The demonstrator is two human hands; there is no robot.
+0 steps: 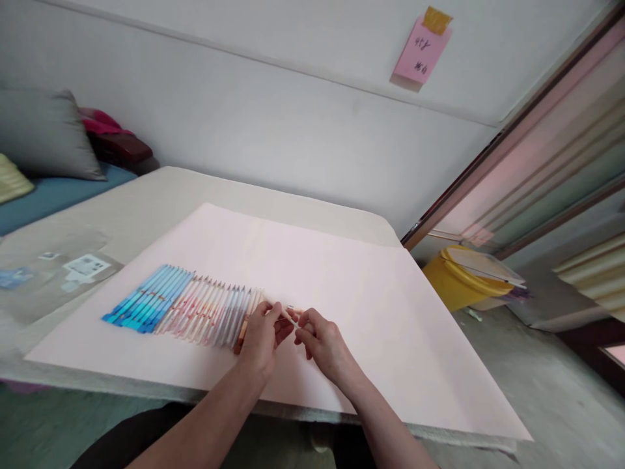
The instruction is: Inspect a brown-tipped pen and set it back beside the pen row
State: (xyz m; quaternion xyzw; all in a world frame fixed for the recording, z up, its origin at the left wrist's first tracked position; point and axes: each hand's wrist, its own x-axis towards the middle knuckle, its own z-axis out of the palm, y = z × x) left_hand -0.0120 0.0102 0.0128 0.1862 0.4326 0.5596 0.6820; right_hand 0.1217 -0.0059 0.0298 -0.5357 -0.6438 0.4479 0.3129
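Clock centred on the hands, 12 towards the wall [254,124]. Pale pen [291,319] held between them, over the sheet [371,312]. Left hand [263,331]: fingers curled, gripping its 10 o'clock end. Right hand [321,340]: thumb and fingers pinched on its 4 o'clock end. Row of pens [200,306] at 9 o'clock, blue pens [151,298] furthest out, brown pens [239,341] just beside the left hand; contact cannot be told. Risks, judged: a slipping pinch could drop the pen, and it might roll to 6 o'clock off the table [127,228]; a leftward swing of the left wrist could skew the brown pens; forearm drag might shift the sheet, and the row with it
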